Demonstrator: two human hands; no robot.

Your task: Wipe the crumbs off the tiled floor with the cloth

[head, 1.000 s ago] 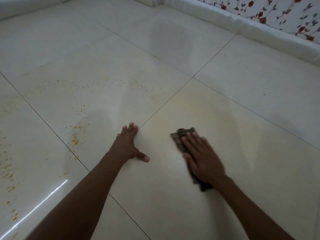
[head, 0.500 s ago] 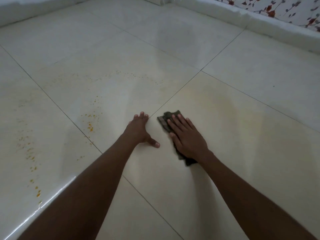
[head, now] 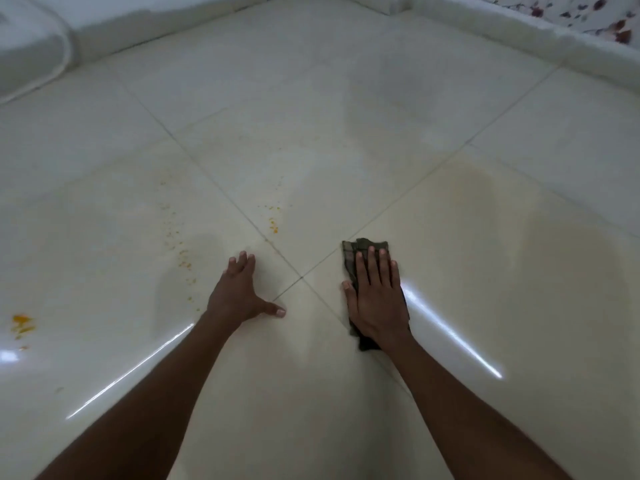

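A dark folded cloth (head: 356,251) lies flat on the glossy cream tiled floor (head: 311,140). My right hand (head: 375,299) presses down on it with fingers together, covering most of it. My left hand (head: 239,292) rests flat on the floor to the left of the tile joint, fingers spread, holding nothing. Orange crumbs (head: 273,226) lie just ahead between the hands. A longer trail of crumbs (head: 180,244) runs to the left of my left hand, and a bigger orange smear (head: 22,323) sits at the far left.
A white skirting (head: 519,32) runs along the far right edge below a flowered wall (head: 609,15). A white rounded object (head: 31,46) stands at the far left corner. Light streaks glare on the tiles near both forearms.
The view has swung round, so the hands now point straight ahead. My right hand and the cloth have moved away from my left hand, to the right of the tile joint.
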